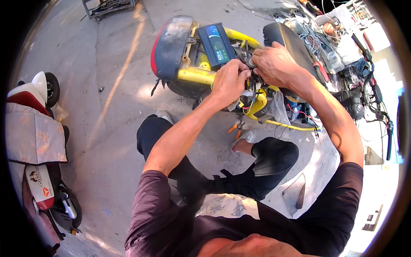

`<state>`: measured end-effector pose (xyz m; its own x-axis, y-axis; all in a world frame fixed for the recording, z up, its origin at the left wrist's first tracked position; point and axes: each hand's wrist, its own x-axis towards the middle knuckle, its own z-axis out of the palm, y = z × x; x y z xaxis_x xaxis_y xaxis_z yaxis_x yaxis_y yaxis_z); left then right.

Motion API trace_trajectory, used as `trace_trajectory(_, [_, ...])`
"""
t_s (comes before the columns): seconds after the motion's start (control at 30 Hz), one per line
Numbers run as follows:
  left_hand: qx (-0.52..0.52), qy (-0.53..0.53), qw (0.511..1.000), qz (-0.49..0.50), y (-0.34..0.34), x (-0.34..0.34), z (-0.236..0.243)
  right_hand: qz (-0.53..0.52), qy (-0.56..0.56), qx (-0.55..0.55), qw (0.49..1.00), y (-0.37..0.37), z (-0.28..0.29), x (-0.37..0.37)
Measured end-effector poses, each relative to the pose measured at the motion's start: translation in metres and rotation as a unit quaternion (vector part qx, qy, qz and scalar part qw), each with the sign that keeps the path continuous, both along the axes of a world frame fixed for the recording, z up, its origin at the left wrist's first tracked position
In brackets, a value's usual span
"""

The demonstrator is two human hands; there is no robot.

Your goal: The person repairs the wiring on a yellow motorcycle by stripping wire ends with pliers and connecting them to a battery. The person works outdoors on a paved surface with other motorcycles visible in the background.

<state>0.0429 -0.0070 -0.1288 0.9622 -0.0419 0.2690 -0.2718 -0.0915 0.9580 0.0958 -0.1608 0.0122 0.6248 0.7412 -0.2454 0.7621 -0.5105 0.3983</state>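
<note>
Over the opened yellow frame of a scooter point(195, 75), my two hands work close together among a bundle of thin wires point(256, 85). My left hand point(231, 81) is closed, thumb and fingers pinched at the wires. Beside it my right hand point(276, 64) is closed too, its fingertips against a small round grey piece point(251, 63) whose kind I cannot make out. What lies inside the fingertips is hidden. A dark box-shaped device with a lit screen point(216, 44) rests on the frame, left of my hands. The black seat point(286, 40) is behind my right hand.
Orange-handled pliers point(235, 127) are on the ground between my feet. At the right stand cluttered cables and parts point(314, 38), red-handled pliers point(321, 70) and black handlebars point(372, 68). Another scooter with a grey cover point(34, 132) stands left. A metal cart point(109, 7) is far back.
</note>
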Motion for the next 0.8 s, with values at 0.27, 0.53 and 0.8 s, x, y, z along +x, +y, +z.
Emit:
trace_trajectory(0.27, [0.009, 0.044, 0.999, -0.005, 0.004, -0.022, 0.022, -0.098, 0.032, -0.010, 0.995, 0.008, 0.019, -0.010])
trace_trajectory(0.53, [-0.056, 0.038, 0.998, 0.003, -0.002, -0.021, 0.028, -0.076, 0.044, 0.040, 0.995, 0.000, 0.025, -0.011])
trace_trajectory(0.8, [0.065, 0.018, 0.997, 0.026, -0.005, -0.038, 0.052, -0.027, 0.012, 0.129, 0.991, -0.007, 0.031, -0.030])
